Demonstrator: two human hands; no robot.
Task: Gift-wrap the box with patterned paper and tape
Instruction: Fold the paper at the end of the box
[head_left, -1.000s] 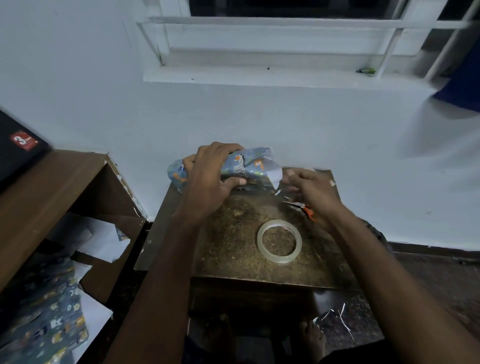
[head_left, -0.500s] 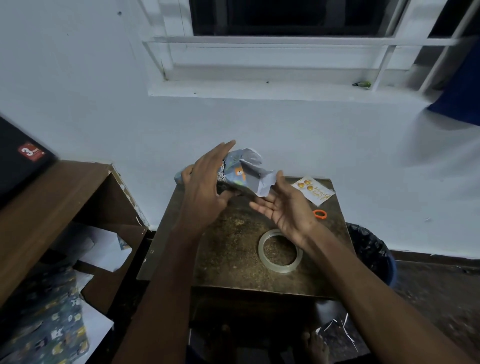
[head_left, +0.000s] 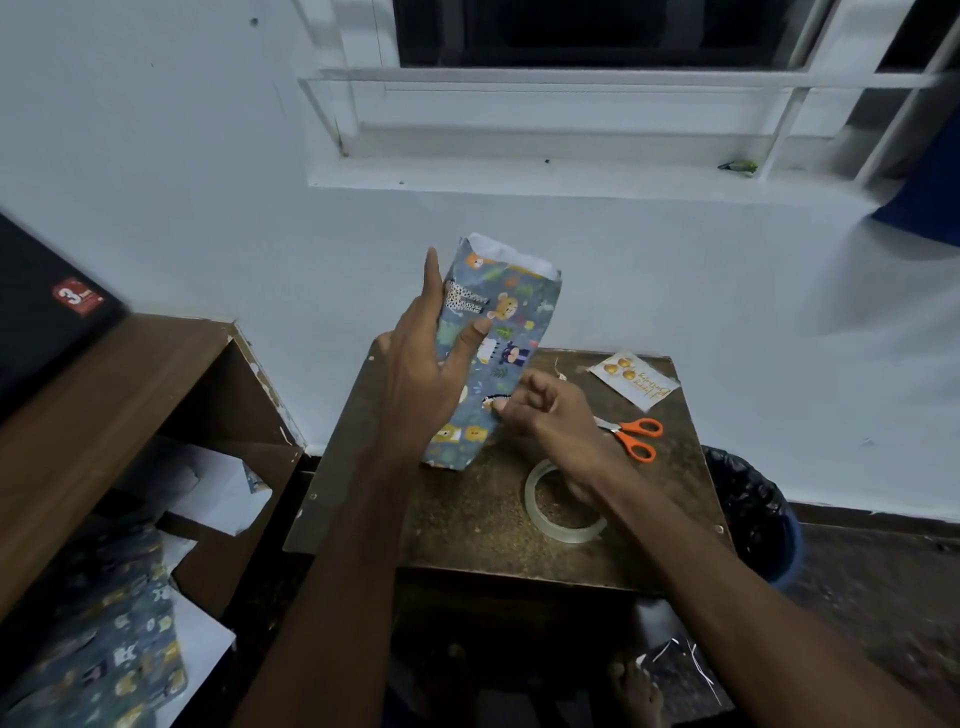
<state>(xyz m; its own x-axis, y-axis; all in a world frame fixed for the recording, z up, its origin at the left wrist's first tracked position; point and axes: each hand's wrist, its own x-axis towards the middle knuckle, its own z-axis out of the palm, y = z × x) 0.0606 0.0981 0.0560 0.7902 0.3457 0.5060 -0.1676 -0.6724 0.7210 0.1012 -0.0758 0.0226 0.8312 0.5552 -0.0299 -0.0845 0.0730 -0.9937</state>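
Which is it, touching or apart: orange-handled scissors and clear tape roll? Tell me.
Apart. The head view shows bare tabletop between the orange-handled scissors and clear tape roll.

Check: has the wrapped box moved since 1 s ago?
Yes. The wrapped box now stands on end on the table, held by the left hand; before, it lay flat along the table's far edge.
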